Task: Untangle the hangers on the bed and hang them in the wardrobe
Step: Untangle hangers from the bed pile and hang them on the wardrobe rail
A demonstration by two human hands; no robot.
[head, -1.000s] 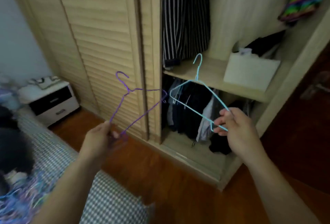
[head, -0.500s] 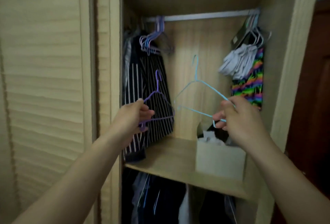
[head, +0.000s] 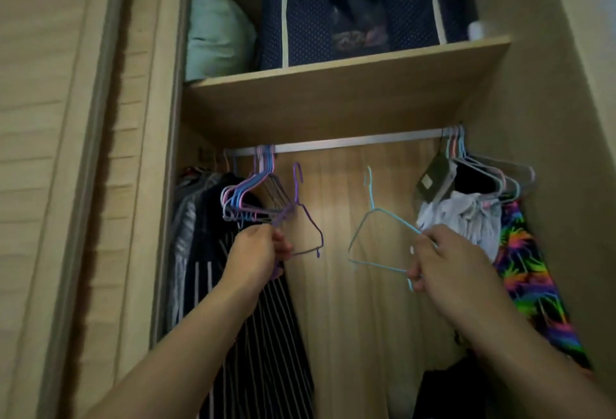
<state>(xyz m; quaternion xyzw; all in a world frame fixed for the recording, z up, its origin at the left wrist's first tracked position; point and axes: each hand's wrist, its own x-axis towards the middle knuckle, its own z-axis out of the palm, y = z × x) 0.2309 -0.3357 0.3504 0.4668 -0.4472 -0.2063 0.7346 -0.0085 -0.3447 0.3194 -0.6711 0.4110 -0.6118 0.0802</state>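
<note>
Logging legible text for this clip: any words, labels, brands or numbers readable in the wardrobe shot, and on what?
None can be read.
Grey-green tag hanging by the right-hand hangers: carries a small pale patch, too blurred to read.
Navy storage box on the top shelf: no lettering visible.

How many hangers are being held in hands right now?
2. A purple hanger is in the left hand, near the bunch at the rod's left end; a blue hanger is in the right hand, below the rod. Neither is hooked yet.
</note>
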